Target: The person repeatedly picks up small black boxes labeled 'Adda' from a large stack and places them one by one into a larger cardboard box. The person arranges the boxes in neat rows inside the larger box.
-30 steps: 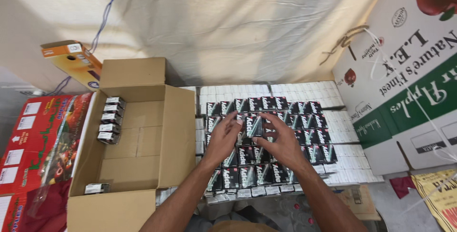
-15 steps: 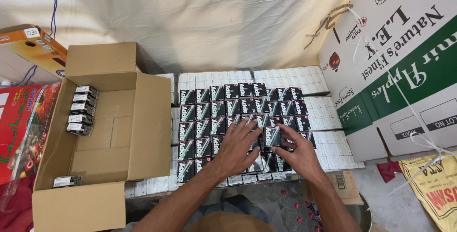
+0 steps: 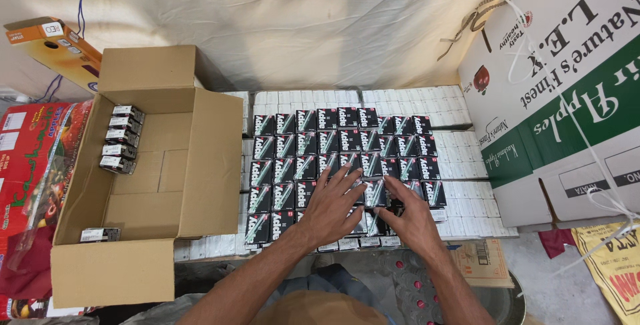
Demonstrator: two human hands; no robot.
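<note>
Item: small black boxes, set in rows as a top layer over flat white packs that cover the table. The black layer runs from near the far edge down to the near edge, and the hands work at its near rows, right of the middle.

Step in hand, as judged: gathering a handful of boxes out of the near rows. To do it well, the hands would close in on one short row from both ends, square and level, so the boxes lift as one block and the neighbouring rows stay lined up. A grip too loose or tilted would likely let the middle boxes drop out.

Left hand: palm down, fingers spread wide and laid flat across several box tops. It presses on them and grips nothing.

Right hand: just beside the left, fingers curled, tips pinching at the edge of one black box between the two hands. Whether that box is lifted clear of the row cannot be told.

Other stock: an open carton at the left edge, with a short stack of the same black boxes against its far left wall and one loose box in its near left corner. A large fruit carton stands at the right edge. A pale cloth hangs behind the far edge.
</note>
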